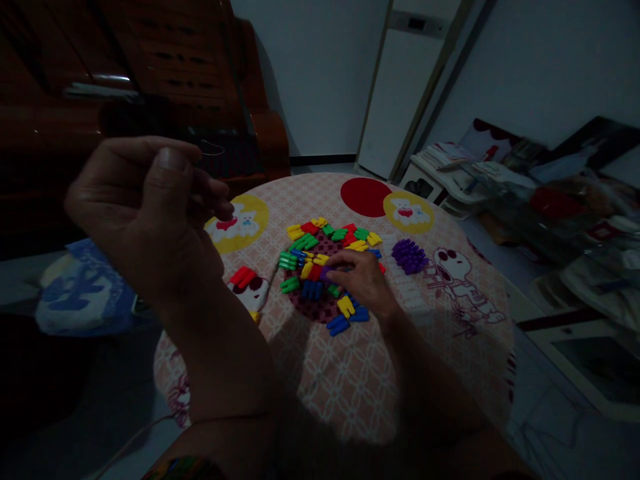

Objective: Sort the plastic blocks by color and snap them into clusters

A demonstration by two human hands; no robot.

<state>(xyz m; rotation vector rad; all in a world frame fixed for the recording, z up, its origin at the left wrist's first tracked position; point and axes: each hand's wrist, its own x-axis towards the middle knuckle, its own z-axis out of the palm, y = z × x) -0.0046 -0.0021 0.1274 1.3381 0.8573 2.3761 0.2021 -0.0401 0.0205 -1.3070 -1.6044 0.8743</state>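
Note:
My left hand is raised near the camera, fingers curled and pinched on a thin wire or thread. My right hand rests on a pile of small coloured plastic pieces in red, green, yellow and blue, its fingers closed on a purple piece. The pile lies on a round table with a checked, cartoon-printed cloth. A cluster of purple pieces sits just right of my right hand. A red piece lies apart, left of the pile.
A dark wooden sofa stands behind the table on the left. A blue and white bag lies on the floor at left. Stacks of papers and cluttered items fill the right side. A white door is at the back.

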